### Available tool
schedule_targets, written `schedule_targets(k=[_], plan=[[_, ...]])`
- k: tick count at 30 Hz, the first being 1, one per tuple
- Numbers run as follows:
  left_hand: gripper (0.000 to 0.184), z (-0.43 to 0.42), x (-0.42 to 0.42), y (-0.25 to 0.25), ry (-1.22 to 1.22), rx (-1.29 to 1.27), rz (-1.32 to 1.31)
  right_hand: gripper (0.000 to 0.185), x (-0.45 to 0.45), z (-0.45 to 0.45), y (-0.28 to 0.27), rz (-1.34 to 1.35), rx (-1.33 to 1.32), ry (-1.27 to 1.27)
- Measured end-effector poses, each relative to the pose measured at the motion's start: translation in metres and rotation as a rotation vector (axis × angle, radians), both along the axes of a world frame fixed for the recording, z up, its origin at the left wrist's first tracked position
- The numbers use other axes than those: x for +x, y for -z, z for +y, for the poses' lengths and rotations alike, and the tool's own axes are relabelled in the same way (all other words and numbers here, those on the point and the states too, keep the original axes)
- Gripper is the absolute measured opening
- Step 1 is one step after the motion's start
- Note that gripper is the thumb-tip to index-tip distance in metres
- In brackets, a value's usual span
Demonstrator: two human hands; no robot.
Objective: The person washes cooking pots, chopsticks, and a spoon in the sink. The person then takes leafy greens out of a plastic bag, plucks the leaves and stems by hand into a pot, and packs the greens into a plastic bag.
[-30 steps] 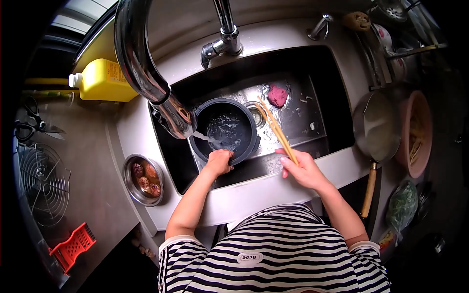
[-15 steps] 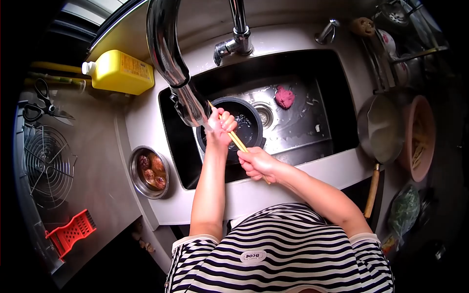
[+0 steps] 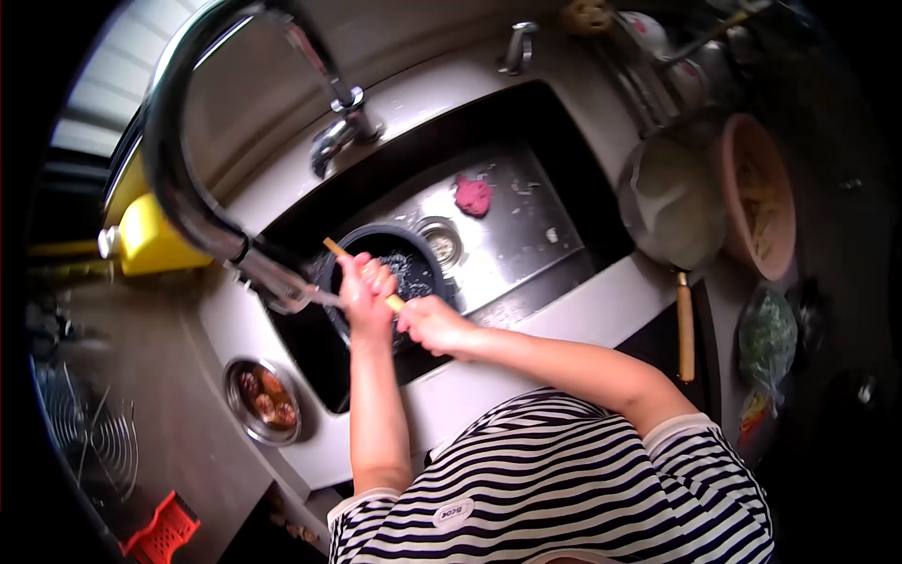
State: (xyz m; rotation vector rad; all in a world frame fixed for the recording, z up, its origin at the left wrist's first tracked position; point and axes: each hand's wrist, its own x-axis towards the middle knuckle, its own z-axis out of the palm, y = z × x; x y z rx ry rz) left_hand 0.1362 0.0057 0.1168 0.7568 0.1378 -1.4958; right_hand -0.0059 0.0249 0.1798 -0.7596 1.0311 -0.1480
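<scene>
My left hand [image 3: 368, 289] is wrapped around a pair of yellowish chopsticks [image 3: 335, 247], whose ends poke out above the fist. My right hand [image 3: 437, 326] grips the same chopsticks lower down, close beside the left. Water from the faucet head [image 3: 282, 287] runs onto my left hand and wrist. Beneath both hands, a dark pot [image 3: 362, 235] holding bubbly water sits in the sink [image 3: 526, 226]. A pink sponge or cloth [image 3: 473, 195] lies on the sink floor past the drain [image 3: 439, 242].
Left of the sink stand a metal bowl [image 3: 282, 431] with reddish-brown round pieces in liquid and a yellow jug [image 3: 160, 235]. A red grater [image 3: 164, 531] lies lower left. On the right are a wooden-handled pan [image 3: 684, 249], a pink basin [image 3: 782, 249] and a bagged green vegetable [image 3: 768, 334].
The view has turned and shifted, so the sink appears tilted. My right hand has come closer to my left along the chopsticks; both still hold them.
</scene>
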Motion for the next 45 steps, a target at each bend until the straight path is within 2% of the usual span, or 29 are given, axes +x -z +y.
schedule_targets(k=[1,2,3,5,9,11,14,15,16,18,19,21,22,23,25,28,29,30,31,32,33,36,37,38,39,41,42,43,45], plan=[[0.042,-0.008,0.007,-0.004,-0.098,0.121,-0.095,0.027,0.004,0.006,0.018,-0.011,-0.189,-0.031],[0.044,-0.013,0.032,0.01,-0.117,0.06,-0.071,0.027,0.007,0.008,0.027,0.026,-0.25,-0.116],[0.044,-0.019,0.059,0.031,-0.168,0.091,-0.118,0.028,0.01,0.014,0.042,-0.005,-0.457,-0.154],[0.039,-0.023,0.11,0.063,-0.089,0.036,0.016,0.03,0.013,0.014,0.035,0.033,-0.488,-0.23],[0.037,-0.028,0.051,-0.007,-0.17,0.168,-0.355,0.027,0.017,0.008,0.031,0.138,-0.575,-0.253],[0.041,-0.017,0.033,-0.016,-0.035,-0.081,-0.363,0.023,0.021,-0.005,0.036,0.244,-0.66,-0.298],[0.047,-0.019,0.023,-0.041,-0.122,-0.125,-0.556,0.015,0.015,-0.018,0.043,0.26,-0.765,-0.324],[0.05,-0.021,0.031,-0.037,-0.143,-0.154,-0.603,0.014,0.017,-0.02,0.06,0.346,-0.916,-0.355],[0.054,-0.022,0.031,-0.041,-0.139,-0.285,-0.636,0.013,0.015,-0.023,0.063,0.388,-0.915,-0.391],[0.056,-0.021,0.023,-0.048,-0.163,-0.25,-0.65,0.013,0.017,-0.029,0.069,0.399,-0.906,-0.489],[0.056,-0.021,0.015,-0.056,-0.164,-0.265,-0.665,0.014,0.023,-0.027,0.072,0.443,-1.026,-0.49],[0.057,-0.018,-0.002,-0.066,-0.137,-0.194,-0.784,0.015,0.037,-0.022,0.061,0.329,-1.136,-0.189],[0.057,-0.017,-0.006,-0.062,-0.137,-0.2,-0.745,0.017,0.039,-0.024,0.04,0.256,-1.113,-0.133],[0.057,-0.016,-0.009,-0.059,-0.138,-0.208,-0.703,0.017,0.051,-0.027,0.048,0.231,-1.131,-0.099],[0.05,-0.015,-0.021,-0.082,-0.216,-0.088,-0.608,0.016,0.043,-0.037,0.03,0.214,-1.06,-0.35],[0.035,-0.009,0.012,-0.069,-0.32,-0.228,-0.43,0.013,0.03,-0.022,0.037,0.301,-1.336,-0.252],[0.033,-0.005,0.031,-0.064,-0.22,-0.177,-0.323,0.013,0.026,-0.024,0.029,0.309,-1.319,-0.299],[0.033,-0.003,0.044,-0.049,-0.051,-0.374,-0.766,0.013,0.022,-0.027,0.019,0.315,-1.3,-0.347],[0.034,-0.004,0.051,-0.038,-0.044,-0.314,-0.649,0.013,0.017,-0.03,0.013,0.321,-1.28,-0.395],[0.035,-0.011,0.055,-0.024,-0.108,-0.217,-0.306,0.014,0.012,-0.032,0.014,0.307,-1.426,-0.436],[0.037,-0.016,0.061,-0.007,-0.16,-0.163,-0.082,0.014,0.012,-0.037,0.004,0.439,-1.403,-0.569],[0.043,-0.025,0.088,0.044,-0.157,-0.037,0.119,0.013,-0.045,-0.054,-0.058,0.717,-1.387,-0.85],[0.044,-0.022,0.081,0.034,-0.111,-0.11,0.205,0.015,-0.078,-0.061,-0.087,0.775,-1.351,-0.823],[0.045,-0.024,0.08,0.03,-0.109,-0.035,0.025,0.017,-0.111,-0.074,-0.093,0.821,-1.29,-0.745],[0.046,-0.023,0.072,0.018,-0.104,0.039,-0.092,0.018,-0.156,-0.078,-0.122,0.845,-1.309,-0.44],[0.045,-0.019,0.059,0.005,0.022,0.206,-0.279,0.016,-0.228,-0.087,-0.172,1.414,-1.211,-0.291],[0.043,-0.02,0.048,0.001,0.085,0.274,-0.388,0.018,-0.283,-0.092,-0.174,1.404,-1.194,-0.156],[0.04,-0.02,0.037,0.004,0.155,0.32,-0.507,0.021,-0.317,-0.09,-0.183,1.564,-1.154,0.166],[0.035,-0.025,0.002,0.0,0.329,0.299,-0.667,0.027,-0.417,-0.084,-0.171,1.821,-1.063,0.209]])
